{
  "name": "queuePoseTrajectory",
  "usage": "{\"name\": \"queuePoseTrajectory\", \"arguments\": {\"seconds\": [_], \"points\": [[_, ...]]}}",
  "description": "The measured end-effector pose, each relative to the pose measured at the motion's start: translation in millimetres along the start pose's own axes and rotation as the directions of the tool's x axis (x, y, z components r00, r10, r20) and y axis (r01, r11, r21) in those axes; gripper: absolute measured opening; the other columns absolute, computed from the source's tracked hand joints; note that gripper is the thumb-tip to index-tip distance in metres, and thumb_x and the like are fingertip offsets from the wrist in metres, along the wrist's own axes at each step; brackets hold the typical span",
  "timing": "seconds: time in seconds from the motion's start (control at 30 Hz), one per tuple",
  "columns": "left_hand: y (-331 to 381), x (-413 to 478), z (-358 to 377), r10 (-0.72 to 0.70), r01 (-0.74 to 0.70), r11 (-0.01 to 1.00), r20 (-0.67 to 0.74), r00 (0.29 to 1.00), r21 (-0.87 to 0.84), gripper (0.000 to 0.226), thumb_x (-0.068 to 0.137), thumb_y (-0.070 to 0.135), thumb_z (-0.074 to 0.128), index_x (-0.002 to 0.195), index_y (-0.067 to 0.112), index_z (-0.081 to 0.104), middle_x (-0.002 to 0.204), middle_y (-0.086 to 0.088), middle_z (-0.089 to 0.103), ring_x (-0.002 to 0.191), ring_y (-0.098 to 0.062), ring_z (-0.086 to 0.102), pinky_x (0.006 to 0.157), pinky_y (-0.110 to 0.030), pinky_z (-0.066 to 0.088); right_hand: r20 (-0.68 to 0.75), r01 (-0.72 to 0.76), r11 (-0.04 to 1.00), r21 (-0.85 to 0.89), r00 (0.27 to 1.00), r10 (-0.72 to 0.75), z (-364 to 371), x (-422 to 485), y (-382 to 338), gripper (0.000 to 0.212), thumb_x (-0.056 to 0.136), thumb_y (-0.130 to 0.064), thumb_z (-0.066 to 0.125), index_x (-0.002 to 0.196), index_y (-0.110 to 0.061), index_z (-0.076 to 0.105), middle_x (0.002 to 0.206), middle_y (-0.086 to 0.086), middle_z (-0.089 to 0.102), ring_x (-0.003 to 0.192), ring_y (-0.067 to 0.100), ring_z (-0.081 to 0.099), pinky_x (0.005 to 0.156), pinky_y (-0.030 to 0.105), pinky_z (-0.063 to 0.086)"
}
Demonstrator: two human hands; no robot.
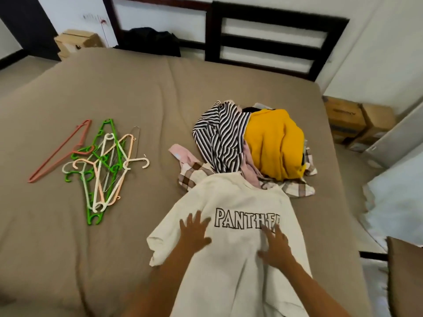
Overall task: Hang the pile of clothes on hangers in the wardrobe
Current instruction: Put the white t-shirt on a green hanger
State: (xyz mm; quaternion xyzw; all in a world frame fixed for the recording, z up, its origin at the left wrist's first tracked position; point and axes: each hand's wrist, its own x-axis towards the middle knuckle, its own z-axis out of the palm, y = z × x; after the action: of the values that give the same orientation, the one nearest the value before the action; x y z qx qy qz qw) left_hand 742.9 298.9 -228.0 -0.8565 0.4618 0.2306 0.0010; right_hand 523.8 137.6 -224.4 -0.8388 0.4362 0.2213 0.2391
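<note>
Early going: I had my left hand (194, 229) and right hand (275, 247) spread flat on the shirt (233, 197), gripping nothing, hangers (100, 165) untouched, pile (272, 143) waiting.

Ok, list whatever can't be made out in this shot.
Head view only.
The white shirt: the end of its print is covered by the right hand, and its hem runs off the bottom edge.
Garments under the yellow top and striped top: buried.
The hangers: tangled, count unclear.
The wardrobe: out of frame.
</note>
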Motion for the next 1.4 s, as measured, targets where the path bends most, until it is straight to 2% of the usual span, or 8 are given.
{"name": "queuePoseTrajectory", "arguments": {"seconds": [0.17,0.3,0.43,0.6,0.77,1.03,1.23,1.4], "points": [[-30.8,8.6,49.9,0.038,-0.029,0.999,0.255,0.966,-0.04,0.072,0.092,0.051,0.045,0.15,0.034,0.006,0.157,-0.006,-0.017,0.146,-0.029,-0.004,0.114,-0.053,0.003,0.179,-0.104,0.983,-0.15,0.975,0.131,54.8,3.0,-13.0,0.108,0.072,-0.062,0.053,0.15,-0.022,-0.01,0.155,0.021,-0.01,0.143,0.043,0.001,0.116,0.048,0.018],[-75.0,12.6,17.5,0.014,0.02,0.889,0.072,0.997,-0.458,0.061,0.091,0.049,0.048,0.141,0.016,0.039,0.15,-0.007,0.034,0.135,-0.022,0.036,0.109,-0.031,0.027,-0.189,-0.095,0.993,-0.064,0.979,0.082,72.4,9.5,-60.9,0.108,0.067,-0.03,0.081,0.145,-0.001,0.013,0.144,0.041,0.019,0.132,0.056,0.027,0.104,0.055,0.033],[-175.9,21.9,-9.0,-0.361,0.232,0.818,-0.156,0.919,-0.527,0.057,0.081,0.042,0.043,0.123,0.006,0.054,0.124,-0.017,0.053,0.11,-0.037,0.054,0.095,-0.041,0.043,-0.176,0.235,0.968,0.092,0.96,-0.217,87.8,25.8,-137.9,0.095,0.061,-0.029,0.063,0.14,0.006,0.023,0.134,0.042,0.037,0.129,0.04,0.025,0.099,0.049,0.04],[-286.9,32.6,-49.7,-0.625,0.478,0.739,-0.22,0.749,-0.475,0.052,0.083,0.013,0.064,0.127,-0.006,0.045,0.126,-0.027,0.047,0.116,-0.044,0.045,0.1,-0.046,0.035,-0.1,0.553,0.823,0.129,0.833,-0.544,79.7,48.2,-278.3,0.082,0.087,-0.036,0.042,0.148,-0.012,-0.009,0.148,0.003,-0.025,0.143,0.014,-0.013,0.112,0.02,0.002],[-346.8,42.3,-56.0,-0.585,0.522,0.78,-0.105,0.804,-0.346,0.063,0.083,0.031,0.066,0.134,0.005,0.041,0.134,-0.016,0.044,0.119,-0.037,0.046,0.099,-0.043,0.04,-0.011,0.651,0.754,0.089,0.757,-0.653,75.1,97.9,-394.4,0.079,0.091,-0.023,0.052,0.15,-0.014,0.001,0.157,0.013,-0.01,0.147,0.026,-0.001,0.117,0.028,0.007],[-357.7,32.7,-37.4,-0.606,0.462,0.728,-0.16,0.78,-0.506,0.023,0.089,0.018,0.056,0.112,0.016,0.061,0.115,-0.013,0.048,0.099,-0.036,0.059,0.087,-0.04,0.046,0.003,0.649,0.757,0.076,0.759,-0.651,89.3,156.8,-491.6,0.074,0.084,-0.019,0.047,0.15,-0.009,0.015,0.154,0.029,0.0,0.144,0.04,0.003,0.117,0.038,0.013],[-365.6,22.9,-26.8,-0.609,0.384,0.691,-0.207,0.765,-0.613,0.034,0.088,0.005,0.049,0.12,0.014,0.059,0.111,-0.016,0.052,0.098,-0.034,0.057,0.085,-0.039,0.046,-0.348,0.608,0.792,-0.058,0.731,-0.586,71.0,174.8,-534.7,0.068,0.084,-0.014,0.058,0.144,-0.004,0.026,0.149,0.024,0.021,0.138,0.041,0.021,0.113,0.045,0.022],[-365.7,22.0,-13.1,-0.605,0.356,0.687,-0.227,0.763,-0.634,0.047,0.086,-0.003,0.043,0.127,0.016,0.056,0.116,-0.014,0.053,0.103,-0.034,0.056,0.093,-0.043,0.045,-0.114,0.517,0.82,-0.245,0.824,-0.554,57.9,201.6,-561.3,0.052,0.091,-0.037,0.055,0.133,-0.008,0.045,0.134,0.015,0.048,0.131,0.034,0.034,0.109,0.044,0.024]]}}
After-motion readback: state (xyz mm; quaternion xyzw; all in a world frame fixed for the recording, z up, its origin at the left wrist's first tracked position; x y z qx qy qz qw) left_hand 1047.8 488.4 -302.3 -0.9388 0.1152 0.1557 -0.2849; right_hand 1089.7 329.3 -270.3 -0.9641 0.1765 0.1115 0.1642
